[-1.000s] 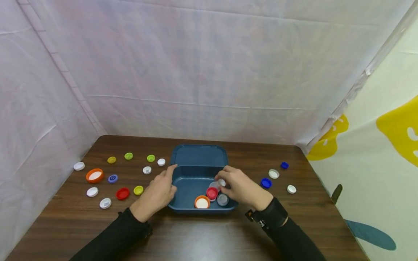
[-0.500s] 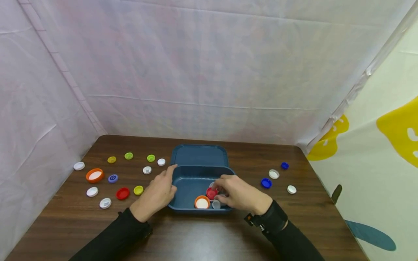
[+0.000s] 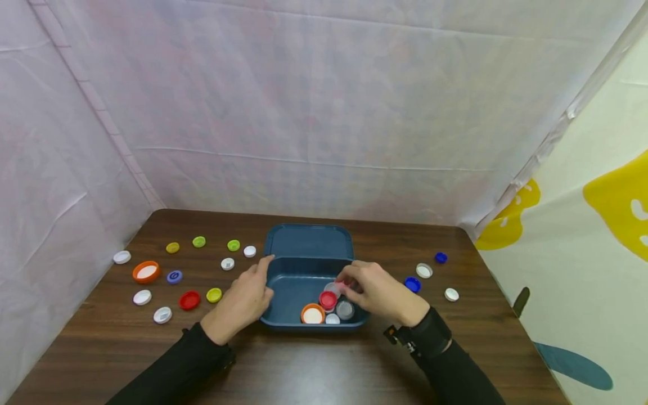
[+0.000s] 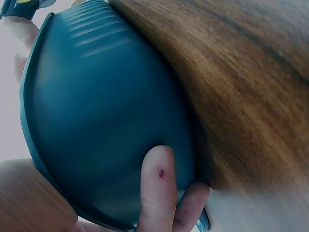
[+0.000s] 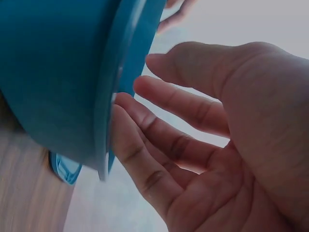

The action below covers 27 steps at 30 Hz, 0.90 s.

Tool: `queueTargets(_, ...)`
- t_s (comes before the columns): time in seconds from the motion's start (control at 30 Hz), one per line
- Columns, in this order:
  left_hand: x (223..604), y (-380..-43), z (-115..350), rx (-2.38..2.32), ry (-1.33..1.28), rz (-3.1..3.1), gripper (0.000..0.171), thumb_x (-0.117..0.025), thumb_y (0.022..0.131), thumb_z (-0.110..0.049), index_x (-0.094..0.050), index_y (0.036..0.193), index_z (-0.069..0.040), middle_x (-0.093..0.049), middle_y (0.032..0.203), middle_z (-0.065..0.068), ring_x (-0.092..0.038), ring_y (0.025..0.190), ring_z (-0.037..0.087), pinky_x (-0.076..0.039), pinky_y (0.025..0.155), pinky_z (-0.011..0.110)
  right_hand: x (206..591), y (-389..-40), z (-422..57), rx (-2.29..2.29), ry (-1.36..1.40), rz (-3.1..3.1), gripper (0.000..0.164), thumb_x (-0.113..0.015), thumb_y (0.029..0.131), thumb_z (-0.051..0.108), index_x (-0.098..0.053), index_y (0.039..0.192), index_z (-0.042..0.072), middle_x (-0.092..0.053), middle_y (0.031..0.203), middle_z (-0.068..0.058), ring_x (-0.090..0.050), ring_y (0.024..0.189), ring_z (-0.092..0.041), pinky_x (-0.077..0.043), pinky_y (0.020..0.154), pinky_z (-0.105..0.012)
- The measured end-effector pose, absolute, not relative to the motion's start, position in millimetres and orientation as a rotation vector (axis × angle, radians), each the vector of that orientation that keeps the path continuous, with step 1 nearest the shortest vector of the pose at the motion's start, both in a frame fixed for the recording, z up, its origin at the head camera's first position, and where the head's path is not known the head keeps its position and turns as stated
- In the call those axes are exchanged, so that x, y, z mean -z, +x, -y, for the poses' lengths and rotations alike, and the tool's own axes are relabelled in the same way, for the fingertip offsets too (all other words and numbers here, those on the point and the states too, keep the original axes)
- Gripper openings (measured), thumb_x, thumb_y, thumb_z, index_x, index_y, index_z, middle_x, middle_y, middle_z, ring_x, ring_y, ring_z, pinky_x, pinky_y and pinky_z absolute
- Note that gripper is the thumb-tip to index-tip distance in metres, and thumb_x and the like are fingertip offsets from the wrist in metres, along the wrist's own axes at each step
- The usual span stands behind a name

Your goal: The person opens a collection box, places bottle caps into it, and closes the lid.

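My left hand (image 3: 244,298) holds the left side of a dark blue plastic box (image 3: 291,289). In the left wrist view its fingers (image 4: 159,186) lie on the box's outer wall. Over the box's right half, my right hand (image 3: 377,289) pinches a small pinkish bottle cap (image 3: 341,286), mostly covered by the fingers. Below it in the box lie a red cap (image 3: 328,300), an orange-rimmed cap (image 3: 313,314), a grey cap (image 3: 345,310), a whitish cap (image 3: 332,319) and a clear cap (image 3: 332,288). The right wrist view shows the fingers at the box rim; the cap is hidden there.
A blue lid (image 3: 310,241) lies behind the box. Scattered left on the brown table (image 3: 304,365) are several caps, including an orange one (image 3: 146,272), a red one (image 3: 189,300) and a yellow one (image 3: 214,295). Blue (image 3: 412,284) and white caps (image 3: 424,270) lie right.
My right hand has set the whitish cap down at the box's near side, then risen toward the back right with a pinkish cap. The left hand stays put.
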State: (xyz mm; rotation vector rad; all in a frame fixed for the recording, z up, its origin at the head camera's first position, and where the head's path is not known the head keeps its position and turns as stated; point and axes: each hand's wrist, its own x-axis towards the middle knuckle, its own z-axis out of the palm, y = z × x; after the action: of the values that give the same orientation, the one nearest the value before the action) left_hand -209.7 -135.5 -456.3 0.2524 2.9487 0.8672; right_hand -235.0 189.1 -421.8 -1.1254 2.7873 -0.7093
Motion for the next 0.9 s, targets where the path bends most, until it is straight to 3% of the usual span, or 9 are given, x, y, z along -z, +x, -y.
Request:
queueTargets(0.6, 455.8, -208.7, 133.2, -0.861, 0.218, -2.948, 0.073, -0.065, 0.105, 0.0, -0.042, 0.174, 0.0, -0.07, 0.143, 0.031, -0.068, 0.082, 0.025, -0.06, 0.069, 0.033, 426.2, -269.1, -242.6, 0.758, -0.877, -3.097, 0.015, -0.083, 0.105, 0.008, -0.085, 0.119, 0.006, -0.078, 0.105, -0.005, -0.072, 0.091, -0.012, -0.062, 0.08, -0.031)
queueTargets(0.7, 456.0, -208.9, 132.6, -0.853, 0.209, -2.945, 0.073, -0.065, 0.106, 0.0, -0.041, 0.175, -0.001, -0.07, 0.145, 0.031, -0.068, 0.082, 0.026, -0.06, 0.069, 0.033, 429.6, -275.3, -255.9, 0.751, -0.798, -3.123, 0.016, -0.082, 0.106, 0.008, -0.084, 0.121, 0.005, -0.078, 0.107, -0.008, -0.074, 0.092, -0.016, -0.065, 0.082, -0.037)
queueTargets(0.9, 455.0, -209.0, 131.9, -0.848, 0.191, -2.943, 0.073, -0.066, 0.106, -0.001, -0.041, 0.175, -0.002, -0.069, 0.147, 0.031, -0.068, 0.082, 0.025, -0.061, 0.07, 0.033, 434.3, -282.4, -278.1, 0.742, -0.625, -3.129, 0.023, -0.08, 0.108, 0.007, -0.081, 0.13, 0.0, -0.076, 0.122, -0.022, -0.081, 0.108, -0.037, -0.07, 0.092, -0.053)
